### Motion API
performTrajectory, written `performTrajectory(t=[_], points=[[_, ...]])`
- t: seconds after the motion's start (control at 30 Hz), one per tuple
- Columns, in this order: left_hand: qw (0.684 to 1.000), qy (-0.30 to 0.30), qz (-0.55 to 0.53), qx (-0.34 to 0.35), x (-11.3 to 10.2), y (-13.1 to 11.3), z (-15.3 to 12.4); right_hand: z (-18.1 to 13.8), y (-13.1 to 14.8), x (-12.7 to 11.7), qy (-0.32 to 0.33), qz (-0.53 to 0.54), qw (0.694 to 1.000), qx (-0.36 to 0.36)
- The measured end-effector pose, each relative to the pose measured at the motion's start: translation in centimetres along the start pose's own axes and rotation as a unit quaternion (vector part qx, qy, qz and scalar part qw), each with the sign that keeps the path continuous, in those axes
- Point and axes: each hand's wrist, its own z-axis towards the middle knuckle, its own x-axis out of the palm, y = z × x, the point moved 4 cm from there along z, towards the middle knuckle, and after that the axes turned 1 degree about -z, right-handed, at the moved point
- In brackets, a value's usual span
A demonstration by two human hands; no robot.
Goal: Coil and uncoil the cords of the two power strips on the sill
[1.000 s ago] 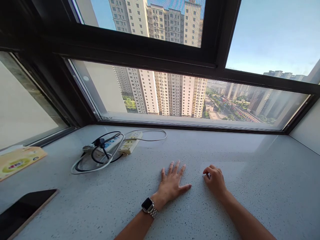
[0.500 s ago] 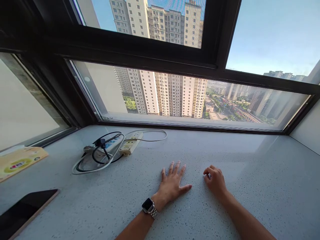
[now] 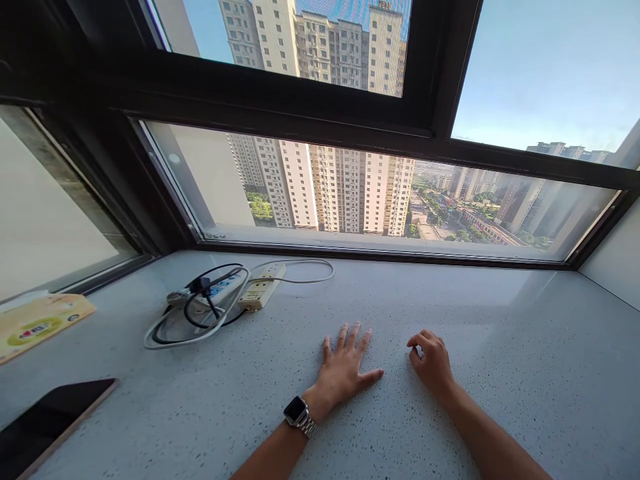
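My left hand (image 3: pixel 344 370) lies flat on the speckled pale sill (image 3: pixel 240 413), palm down with the fingers spread and nothing under them that I can see. A smartwatch (image 3: pixel 299 413) with a metal band is on that wrist. To its right, my right hand (image 3: pixel 431 360) is closed, with its fingers curled in and the thumb close to the index finger. A small dark spot shows between the fingertips, too small to name. The two hands are a short way apart.
A white power strip (image 3: pixel 261 287) lies at the back left, beside tangled cables (image 3: pixel 215 330) and a black plug (image 3: pixel 201 285). Further left are a phone (image 3: pixel 55 413) and a yellow tissue pack (image 3: pixel 45 323). A dark window frame (image 3: pixel 380 252) borders the back.
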Motion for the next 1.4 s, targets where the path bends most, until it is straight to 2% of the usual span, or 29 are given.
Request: performTrajectory(t=[0.1, 0.27, 0.57, 0.77, 0.9, 1.07, 1.2, 1.4], points=[[1.000, 0.004, -0.002, 0.004, -0.05, -0.04, -0.04, 0.05, 0.10, 0.07, 0.038, -0.011, 0.999, 0.012], [1.000, -0.009, -0.010, 0.006, -0.12, -0.06, -0.01, 0.06, 0.25, -0.05, 0.037, -0.016, 0.999, 0.017], [1.000, -0.012, -0.008, 0.008, -0.15, -0.11, -0.16, -0.01, 0.10, -0.23, -0.037, -0.002, 0.999, -0.010], [1.000, -0.009, -0.010, 0.009, 0.00, -0.05, -0.03, 0.03, 0.13, -0.05, 0.019, -0.005, 1.000, 0.006], [1.000, -0.011, -0.006, 0.008, -0.06, -0.11, -0.04, 0.03, 0.06, -0.18, 0.006, 0.005, 1.000, 0.003], [1.000, -0.005, -0.008, 0.006, 0.02, -0.08, 0.00, 0.01, 0.03, 0.09, 0.029, 0.003, 1.000, 0.008], [1.000, -0.006, -0.011, 0.005, 0.05, -0.02, 0.03, 0.00, 0.05, -0.15, -0.006, 0.008, 1.000, 0.007], [1.000, -0.007, -0.003, 0.007, 0.14, 0.03, 0.11, 0.10, 0.27, -0.11, 0.025, -0.008, 1.000, 0.006]])
